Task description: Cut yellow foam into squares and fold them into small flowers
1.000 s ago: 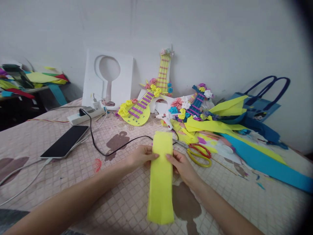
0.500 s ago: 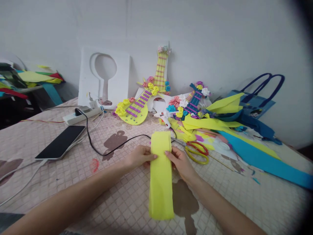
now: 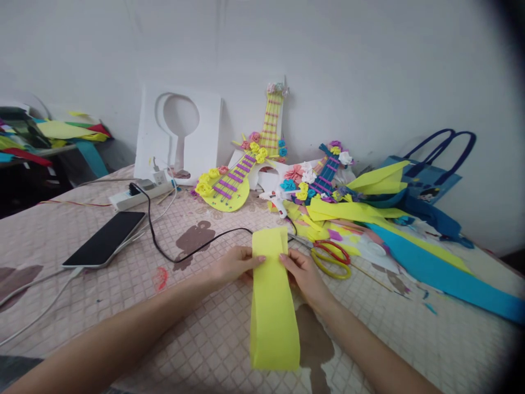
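Note:
A folded strip of yellow crepe paper stretches toward me over the patterned tablecloth. My left hand pinches its left edge near the far end, thumb on top and fingers underneath. On the opposite edge, my right hand grips it the same way. Below the hands the layers of the strip stand slightly apart. Scissors with red and yellow handles lie just beyond my right hand. Behind the strip, a white glue gun rests among paper scraps.
A phone and a power strip with cables lie left. Paper-flower-decorated instrument shapes and a white cut-out board stand at the wall. Blue paper and a blue bag are at right.
The near part of the yellow strip has swung a little to the right and its layers have spread. Both hands keep their hold. The view has shifted slightly.

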A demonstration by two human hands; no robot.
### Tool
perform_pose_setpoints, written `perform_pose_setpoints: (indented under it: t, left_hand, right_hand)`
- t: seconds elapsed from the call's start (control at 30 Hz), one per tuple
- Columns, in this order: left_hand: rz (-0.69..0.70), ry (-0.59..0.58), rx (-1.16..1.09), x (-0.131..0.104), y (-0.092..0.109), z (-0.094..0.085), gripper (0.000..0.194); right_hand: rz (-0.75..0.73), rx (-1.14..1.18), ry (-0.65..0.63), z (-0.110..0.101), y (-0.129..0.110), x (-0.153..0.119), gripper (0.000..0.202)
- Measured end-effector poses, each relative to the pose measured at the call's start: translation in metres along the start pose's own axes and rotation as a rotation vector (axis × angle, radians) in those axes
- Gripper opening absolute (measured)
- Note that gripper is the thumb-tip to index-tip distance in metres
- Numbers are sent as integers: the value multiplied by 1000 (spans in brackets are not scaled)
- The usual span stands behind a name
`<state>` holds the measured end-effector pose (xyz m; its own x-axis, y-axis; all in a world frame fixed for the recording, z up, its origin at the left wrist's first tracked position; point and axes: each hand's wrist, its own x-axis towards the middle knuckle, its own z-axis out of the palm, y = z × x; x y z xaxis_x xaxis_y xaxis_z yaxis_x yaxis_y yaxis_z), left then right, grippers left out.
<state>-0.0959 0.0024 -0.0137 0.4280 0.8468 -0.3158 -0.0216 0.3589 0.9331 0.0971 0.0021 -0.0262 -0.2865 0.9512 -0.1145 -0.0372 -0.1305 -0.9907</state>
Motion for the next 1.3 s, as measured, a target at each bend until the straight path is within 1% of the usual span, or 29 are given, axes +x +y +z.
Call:
perform_pose_setpoints:
  t: [0.13,0.33,0.4,0.53,0.63,0.73,1.0,1.17,1.3]
  left_hand:
    - [9,52,-28,2,-2,1,39]
    - [42,82,8,-1,4,3,33]
    - [35,90,31,-1,4,3,35]
    - [32,94,55,2,-1,0,49]
    - [45,76,67,4,-3,-2,54]
    - [48,70,87,5,-3,-3,50]
    - [60,103,97,3,2,-3,39]
    - [48,80,35,4,0,-3,41]
    - [44,89,36,5,-1,-4,40]
  right_hand:
    - [-2,-17,-29,0,2,0,29]
    - [8,-84,-74,1,0,-1,31]
    - [0,-78,-71,1,0,-1,32]
    - [-14,-65,-63,1,0,0,31]
    - [-14,-50,-68,2,2,0,29]
    - [-7,-54,-68,1,3,1,28]
    - [-32,-99,-43,-2,5,1,29]
    - [-36,-85,-44,-3,9,4,28]
    - [-57,-85,-42,-3,12,3,26]
